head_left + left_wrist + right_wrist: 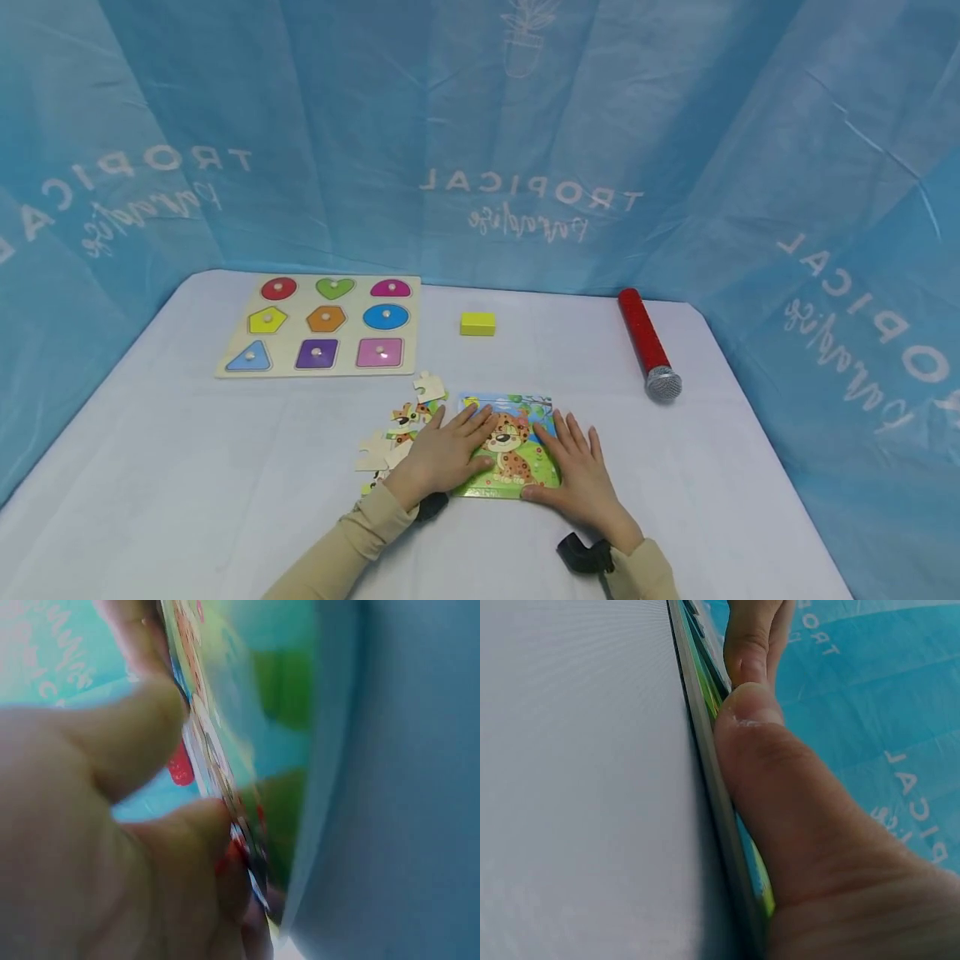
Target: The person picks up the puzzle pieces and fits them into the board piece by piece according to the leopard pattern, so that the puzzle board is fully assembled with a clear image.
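A leopard jigsaw puzzle (513, 467) in a flat tray lies at the near middle of the table. My left hand (444, 454) rests over its left side, fingers stretched across the picture and covering part of it. On the right, my right hand (581, 482) touches the puzzle's edge with fingers spread. Its thumb (754, 742) lies along the tray's rim in the right wrist view. Loose jigsaw pieces (372, 454), some face down, are scattered left of the tray, partly hidden by my left hand. The left wrist view shows the puzzle surface (281, 690) close up and blurred.
A wooden shape-peg board (285, 354) lies at the back left. Behind the puzzle sits a yellow block (477, 324). A red microphone (647, 342) with a silver head lies at the back right. Blue printed curtain (360, 192) surrounds the white table (187, 475).
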The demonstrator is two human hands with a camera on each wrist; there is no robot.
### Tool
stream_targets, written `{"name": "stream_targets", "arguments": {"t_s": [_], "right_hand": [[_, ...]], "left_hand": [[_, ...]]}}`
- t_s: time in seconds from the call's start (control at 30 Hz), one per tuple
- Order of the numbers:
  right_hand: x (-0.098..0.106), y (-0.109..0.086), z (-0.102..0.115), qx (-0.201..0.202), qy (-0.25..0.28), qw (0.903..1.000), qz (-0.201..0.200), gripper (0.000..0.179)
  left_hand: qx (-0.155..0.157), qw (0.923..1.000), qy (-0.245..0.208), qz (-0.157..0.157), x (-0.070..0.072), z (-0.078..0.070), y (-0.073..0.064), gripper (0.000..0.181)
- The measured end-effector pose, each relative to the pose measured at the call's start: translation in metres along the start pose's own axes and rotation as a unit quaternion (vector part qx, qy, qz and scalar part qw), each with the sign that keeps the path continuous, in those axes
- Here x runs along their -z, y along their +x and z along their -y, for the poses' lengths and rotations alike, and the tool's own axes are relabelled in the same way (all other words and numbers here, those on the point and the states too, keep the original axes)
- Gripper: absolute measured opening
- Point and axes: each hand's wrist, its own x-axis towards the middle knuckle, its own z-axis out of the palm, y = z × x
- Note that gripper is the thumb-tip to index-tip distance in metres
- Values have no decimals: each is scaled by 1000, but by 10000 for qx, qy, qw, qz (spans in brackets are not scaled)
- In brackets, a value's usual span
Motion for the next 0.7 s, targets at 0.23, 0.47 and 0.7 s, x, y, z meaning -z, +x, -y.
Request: {"name": "stream_targets", "arguments": {"t_s": [0.23, 0.47, 0.7], "right_hand": [[-2, 2, 2, 77, 73, 9999, -124, 95], [-2, 2, 7, 42, 99, 9998, -153, 92], [1, -2, 7, -135, 55, 9999, -54, 91]], "left_hand": [[572, 9981, 119, -172, 0, -6, 3, 65], [371, 9979, -461, -257, -1, 14, 1, 68], [676, 9795, -601, -1799, 10, 49, 1, 56]]}}
